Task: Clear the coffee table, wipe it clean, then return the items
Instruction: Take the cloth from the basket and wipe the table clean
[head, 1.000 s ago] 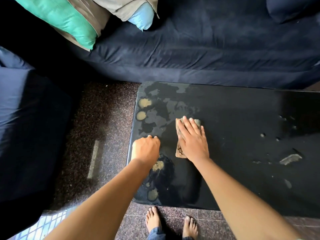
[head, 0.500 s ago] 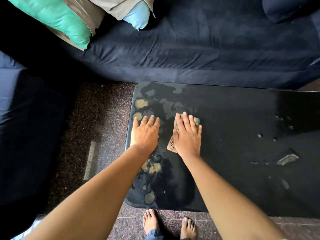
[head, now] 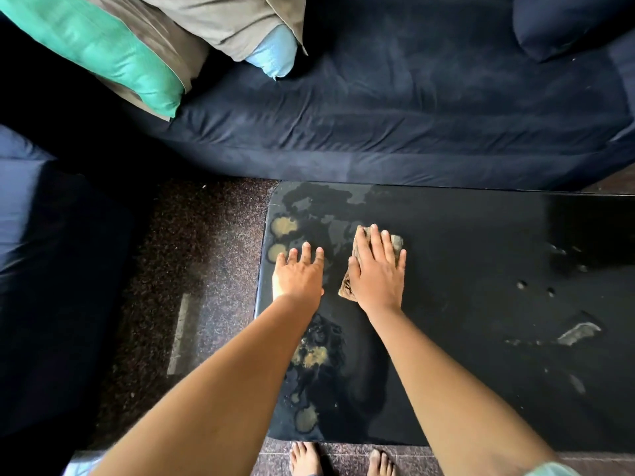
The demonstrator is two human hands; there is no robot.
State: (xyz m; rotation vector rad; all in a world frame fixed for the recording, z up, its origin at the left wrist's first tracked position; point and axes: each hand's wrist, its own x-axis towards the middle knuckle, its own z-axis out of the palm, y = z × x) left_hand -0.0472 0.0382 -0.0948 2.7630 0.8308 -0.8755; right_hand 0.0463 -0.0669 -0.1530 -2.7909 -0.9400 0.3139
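Right hand [head: 377, 269] flat on cloth [head: 347, 286], left hand [head: 298, 274] spread on coffee table [head: 481, 321], no legible writing

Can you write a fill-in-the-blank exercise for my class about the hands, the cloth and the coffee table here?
1. The right hand presses flat on a brown ____.
2. The left hand lies flat on the bare coffee table, near its ____ edge.
3. Yellowish stains mark the table's ____ end.
4. Behind the table stands a dark blue ____.

Missing words: cloth; left; left; sofa.
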